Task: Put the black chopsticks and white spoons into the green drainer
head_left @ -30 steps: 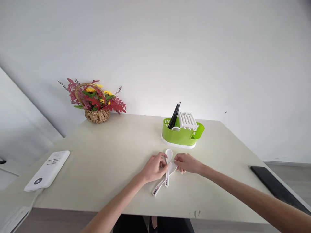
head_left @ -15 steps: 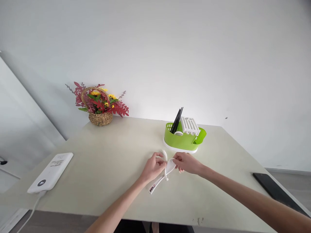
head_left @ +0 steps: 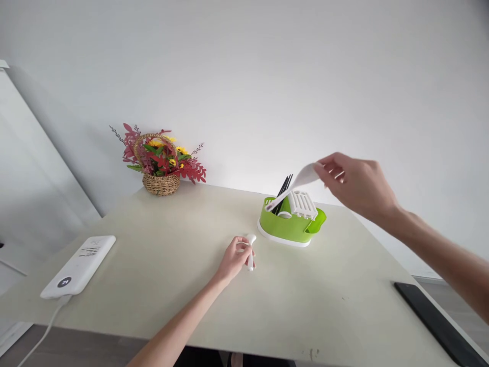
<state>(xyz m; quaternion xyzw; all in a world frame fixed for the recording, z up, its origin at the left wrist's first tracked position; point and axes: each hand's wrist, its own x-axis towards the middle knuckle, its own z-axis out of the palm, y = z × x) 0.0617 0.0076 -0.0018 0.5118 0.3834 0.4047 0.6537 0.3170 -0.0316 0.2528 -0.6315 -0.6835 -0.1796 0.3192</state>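
My right hand [head_left: 349, 181] is raised in front of the wall, pinching a long white spoon [head_left: 300, 179] by its bowl end. The spoon slants down to the left, its handle tip over the left part of a green utensil holder [head_left: 286, 227]. Low over the table, my left hand [head_left: 237, 256] is closed around a smaller white spoon [head_left: 250, 261]; the fingers hide its middle. The holder stands on a white base, with black chopsticks [head_left: 283, 196] leaning in its left section and a white slotted rack [head_left: 303, 203] on top.
A wicker basket of artificial flowers [head_left: 161, 184] stands at the back left. On the left lies a white power bank [head_left: 78, 267] with a white cable [head_left: 48, 329]. A black phone [head_left: 435, 318] lies along the table's right edge.
My right hand has lifted the long spoon up and to the right, from beside my left hand to above the holder. My left hand has shifted slightly left, still holding the smaller spoon.
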